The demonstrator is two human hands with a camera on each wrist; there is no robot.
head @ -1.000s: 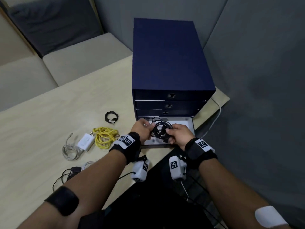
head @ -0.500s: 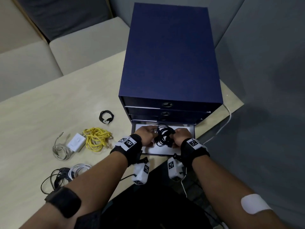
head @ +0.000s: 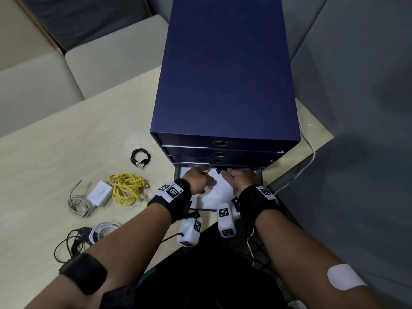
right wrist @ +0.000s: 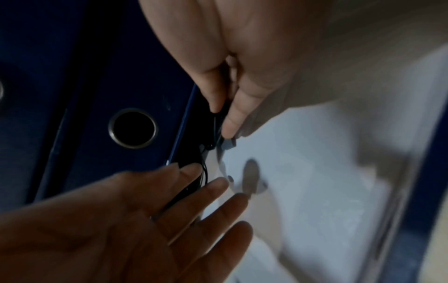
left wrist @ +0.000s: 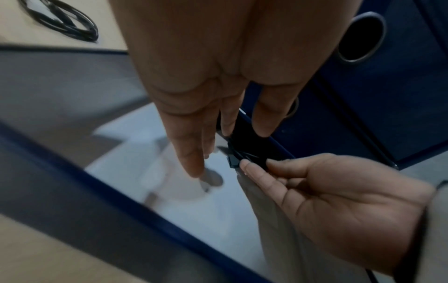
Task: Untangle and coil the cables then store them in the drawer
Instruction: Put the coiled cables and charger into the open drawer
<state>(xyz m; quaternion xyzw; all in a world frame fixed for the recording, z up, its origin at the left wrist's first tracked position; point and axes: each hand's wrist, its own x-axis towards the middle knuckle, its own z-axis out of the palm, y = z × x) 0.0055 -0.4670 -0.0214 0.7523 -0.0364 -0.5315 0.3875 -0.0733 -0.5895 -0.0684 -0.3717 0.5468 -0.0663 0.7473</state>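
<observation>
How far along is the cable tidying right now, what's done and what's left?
In hand: both hands are in the open bottom drawer, the right hand pinching the black cable at the back, the left hand with fingers straight beside it. One small black coil looks done but sits on the table. Left: the yellow cable, grey cable with charger, and the black-and-white tangle.
</observation>
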